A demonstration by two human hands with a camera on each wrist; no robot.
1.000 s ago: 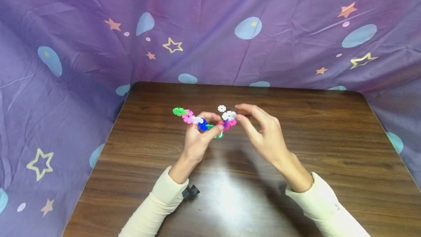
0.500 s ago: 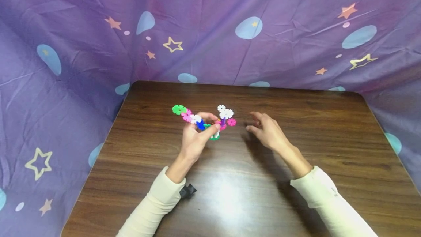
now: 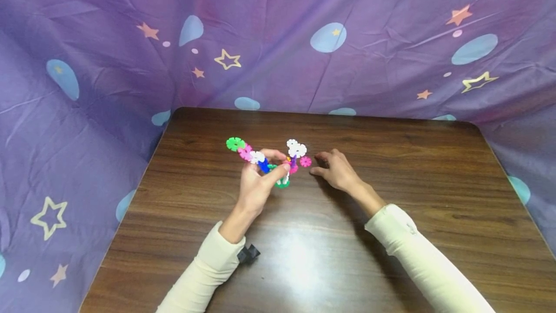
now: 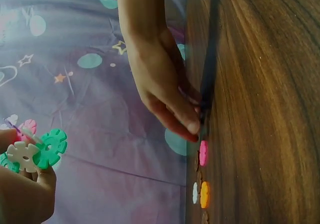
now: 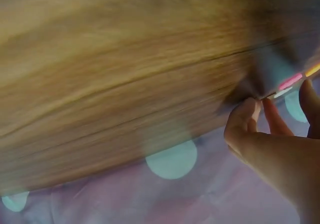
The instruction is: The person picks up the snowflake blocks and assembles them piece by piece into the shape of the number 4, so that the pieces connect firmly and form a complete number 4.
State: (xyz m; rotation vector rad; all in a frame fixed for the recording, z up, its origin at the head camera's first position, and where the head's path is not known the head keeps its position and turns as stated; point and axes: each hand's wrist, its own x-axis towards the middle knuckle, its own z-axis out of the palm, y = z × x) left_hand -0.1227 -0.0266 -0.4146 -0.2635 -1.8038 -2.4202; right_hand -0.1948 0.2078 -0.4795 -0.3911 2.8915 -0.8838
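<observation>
My left hand (image 3: 258, 180) pinches a chain of interlocking plastic snowflake discs between thumb and fingers. From a bright green disc (image 3: 235, 144) the chain runs through pink, white and blue to a green disc (image 3: 282, 184) at its bottom and a white disc (image 3: 297, 149) at its far right. Just right of it a loose pink disc (image 3: 306, 162) lies on the table. Close beside this pink disc is my right hand (image 3: 339, 172), low over the wood, fingers loosely bent and thumb apart. In the left wrist view the right hand's fingertips point down toward the pink disc (image 4: 203, 153).
A small white disc (image 3: 292, 143) and an orange disc (image 4: 204, 194) also lie on the brown wooden table (image 3: 417, 177). A purple star-patterned cloth (image 3: 278, 37) hangs behind and around it. A black strap piece (image 3: 249, 254) sits at my left cuff.
My right hand has left the white end of the chain, drawn back to the right and lowered, then moved left toward the loose pink disc. The left hand has shifted slightly left with the chain.
</observation>
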